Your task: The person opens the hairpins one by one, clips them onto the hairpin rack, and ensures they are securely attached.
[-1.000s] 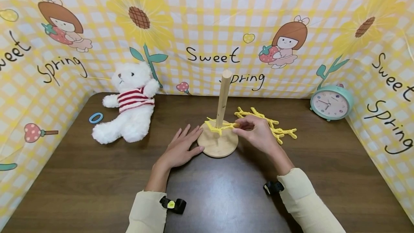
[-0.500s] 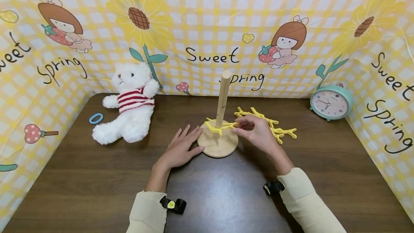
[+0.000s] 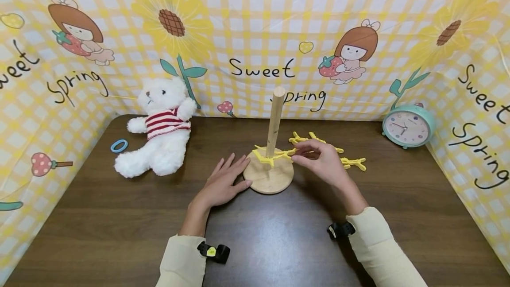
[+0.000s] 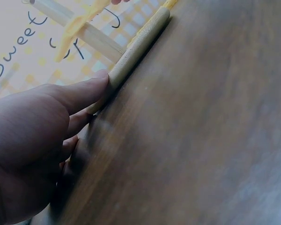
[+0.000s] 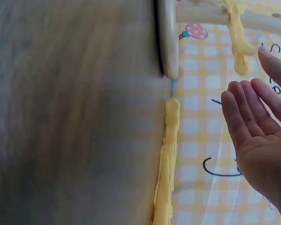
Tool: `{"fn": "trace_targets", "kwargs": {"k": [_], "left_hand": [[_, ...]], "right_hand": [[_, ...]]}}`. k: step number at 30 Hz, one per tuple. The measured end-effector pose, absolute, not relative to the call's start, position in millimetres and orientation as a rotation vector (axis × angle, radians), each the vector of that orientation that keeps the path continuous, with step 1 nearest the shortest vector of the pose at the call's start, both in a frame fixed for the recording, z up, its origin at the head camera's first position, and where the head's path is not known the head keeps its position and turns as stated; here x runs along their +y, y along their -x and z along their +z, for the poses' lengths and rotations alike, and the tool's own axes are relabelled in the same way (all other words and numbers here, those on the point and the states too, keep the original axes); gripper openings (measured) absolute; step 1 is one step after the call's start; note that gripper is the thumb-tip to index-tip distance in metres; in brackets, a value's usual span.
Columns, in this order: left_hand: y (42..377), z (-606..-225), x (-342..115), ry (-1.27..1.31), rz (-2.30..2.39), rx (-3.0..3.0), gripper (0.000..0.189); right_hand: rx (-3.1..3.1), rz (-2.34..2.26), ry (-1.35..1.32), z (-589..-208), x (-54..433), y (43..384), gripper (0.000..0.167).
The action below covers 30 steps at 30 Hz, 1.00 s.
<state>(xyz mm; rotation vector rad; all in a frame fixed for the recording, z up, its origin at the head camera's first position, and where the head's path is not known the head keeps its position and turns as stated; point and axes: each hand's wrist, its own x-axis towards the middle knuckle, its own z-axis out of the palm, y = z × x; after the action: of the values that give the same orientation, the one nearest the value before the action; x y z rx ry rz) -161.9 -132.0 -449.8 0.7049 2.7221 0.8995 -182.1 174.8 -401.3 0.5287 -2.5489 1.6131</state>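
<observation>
Right grip (image 3: 323,163) parted, empty, beside yellow piece (image 5: 236,33) at post (image 3: 275,121); left grip (image 3: 224,183), fingers straight, touches base (image 3: 268,183)

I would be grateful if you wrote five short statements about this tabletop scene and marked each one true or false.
1. The left hand touches the round wooden base. True.
2. The wooden post lies flat on the table. False: it stands upright on the base.
3. The white teddy bear wears a red-and-white striped top. True.
4. The blue ring hangs around the post. False: it lies on the table beside the bear.
5. The right hand is clenched in a fist. False: the right wrist view shows its fingers extended, near the yellow piece at the post.
</observation>
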Motion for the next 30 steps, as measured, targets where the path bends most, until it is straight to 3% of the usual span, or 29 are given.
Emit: {"fn": "trace_targets", "kwargs": {"k": [30], "left_hand": [[161,-449,-132,-0.708,0.907,2.729,0.069]], "right_hand": [[-2.47,1.519,-0.382,-389,212,179,0.031]]}}
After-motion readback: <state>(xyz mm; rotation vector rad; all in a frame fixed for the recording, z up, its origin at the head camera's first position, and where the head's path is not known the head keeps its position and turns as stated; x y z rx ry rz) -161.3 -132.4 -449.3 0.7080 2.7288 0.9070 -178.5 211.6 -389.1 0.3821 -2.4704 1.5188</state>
